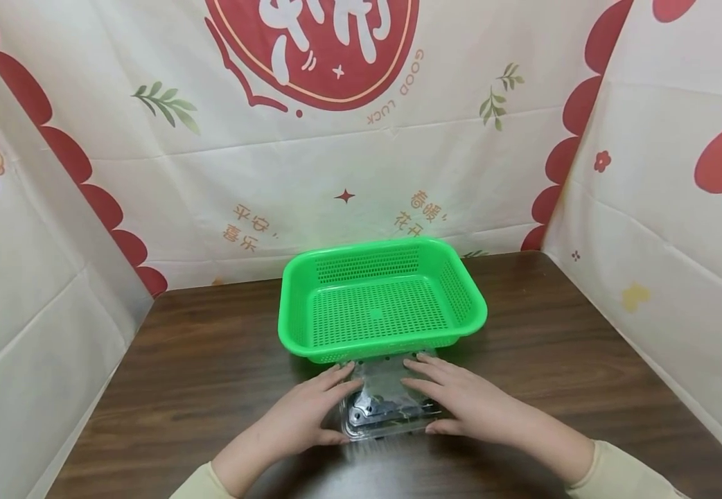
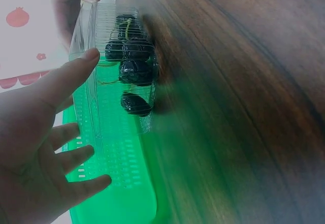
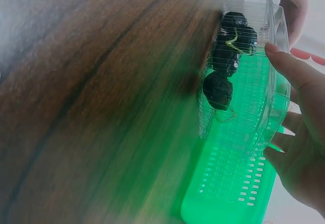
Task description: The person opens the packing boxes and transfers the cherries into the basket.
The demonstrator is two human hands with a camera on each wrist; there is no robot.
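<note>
Evidently, little is done so far: the clear, rectangular plastic box (image 1: 386,402) sits between the two grips, on the bench, with its clear plastic lid (image 1: 382,378) apparently in place. Inside it lie dark, round, glossy fruits with thin green stems (image 2: 136,71), all those in sight being behind the plastic. Freeing the lid and handling the fruit look, as a judgement, like the parts left.

The person's left grip (image 1: 307,409) is loose, fingers extended and spread along one side of the box, thumb at its near edge. The right grip (image 1: 476,405) mirrors it on the other side, equally uncurled; neither clasps anything, and how firmly they press cannot be told.

Just beyond both grips, beside the far edge of the box, stands a bright green, rectangular plastic basket with slotted walls (image 1: 376,312); no fruit shows in it. Under everything is the dark brown, wood-grained bench (image 1: 211,367), and beyond the basket hangs a white printed cloth (image 1: 336,166).

Counted: one box, one lid, one basket, two hands. About five fruits show in the left wrist view; overlap hides the full total.
</note>
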